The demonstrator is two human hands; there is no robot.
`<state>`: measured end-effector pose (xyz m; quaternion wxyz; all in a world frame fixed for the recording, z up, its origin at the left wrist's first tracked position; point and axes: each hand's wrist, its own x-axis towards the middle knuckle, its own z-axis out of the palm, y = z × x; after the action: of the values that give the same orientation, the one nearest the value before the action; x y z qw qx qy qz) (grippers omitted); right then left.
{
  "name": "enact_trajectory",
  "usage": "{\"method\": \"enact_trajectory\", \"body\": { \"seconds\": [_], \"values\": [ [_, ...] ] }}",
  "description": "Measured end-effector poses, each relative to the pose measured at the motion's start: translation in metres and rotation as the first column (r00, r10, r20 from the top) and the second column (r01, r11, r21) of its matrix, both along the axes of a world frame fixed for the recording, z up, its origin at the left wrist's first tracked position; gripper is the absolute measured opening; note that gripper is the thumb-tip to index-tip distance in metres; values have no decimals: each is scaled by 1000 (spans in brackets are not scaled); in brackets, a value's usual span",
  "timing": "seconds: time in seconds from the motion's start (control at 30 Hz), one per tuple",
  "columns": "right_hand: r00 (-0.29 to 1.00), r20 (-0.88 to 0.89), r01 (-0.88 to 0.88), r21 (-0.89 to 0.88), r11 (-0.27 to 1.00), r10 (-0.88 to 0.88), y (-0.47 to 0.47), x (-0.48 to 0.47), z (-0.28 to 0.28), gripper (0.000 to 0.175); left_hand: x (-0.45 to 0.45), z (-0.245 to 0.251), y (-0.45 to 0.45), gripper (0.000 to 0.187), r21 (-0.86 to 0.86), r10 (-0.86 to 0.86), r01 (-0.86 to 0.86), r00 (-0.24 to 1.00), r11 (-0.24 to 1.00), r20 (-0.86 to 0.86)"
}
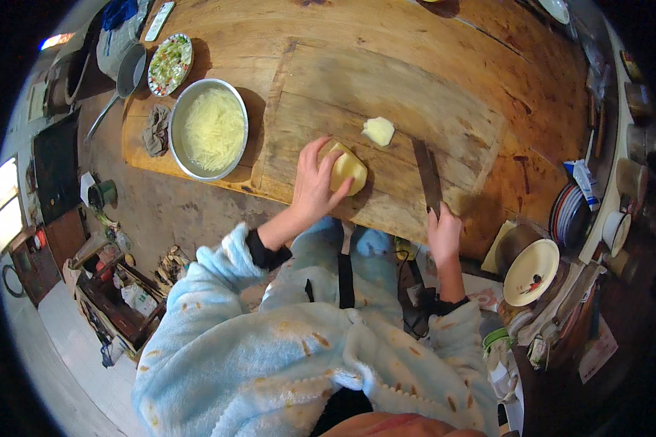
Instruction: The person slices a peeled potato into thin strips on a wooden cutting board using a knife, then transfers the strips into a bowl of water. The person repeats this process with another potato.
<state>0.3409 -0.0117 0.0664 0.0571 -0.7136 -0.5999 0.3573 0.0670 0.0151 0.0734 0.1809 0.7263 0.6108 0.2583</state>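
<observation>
My left hand (315, 177) grips a peeled potato (351, 172) against the wooden cutting board (317, 82), near its front edge. In my right hand (444, 231) is the handle of a knife with a dark blade (427, 169). The blade points away from me over the right part of the board, apart from the potato. A pale, thin potato slice (379, 131) lies flat on the board between the potato and the knife tip. To the left of the board stands a metal bowl (245, 125) holding pale potato shreds (213, 128).
Behind the bowl are a plate of chopped vegetables (169, 64), a long-handled pan (131, 71) and a white remote control (159, 22). A crumpled grey cloth (157, 131) lies left of the bowl. At right are a cream-coloured basin (531, 273) and stacked plates (568, 213).
</observation>
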Motion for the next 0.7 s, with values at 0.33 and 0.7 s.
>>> {"method": "enact_trajectory", "body": {
  "seconds": [0.33,0.7],
  "values": [
    [968,-109,-210,139,968,226,29,-57,29,24,21,-40,-26,93,-152,122,-91,969,984,213],
    [776,317,-601,112,791,545,39,-78,55,40,20,-47,-11,41,326,-185,185,982,927,-34]
  ]
}}
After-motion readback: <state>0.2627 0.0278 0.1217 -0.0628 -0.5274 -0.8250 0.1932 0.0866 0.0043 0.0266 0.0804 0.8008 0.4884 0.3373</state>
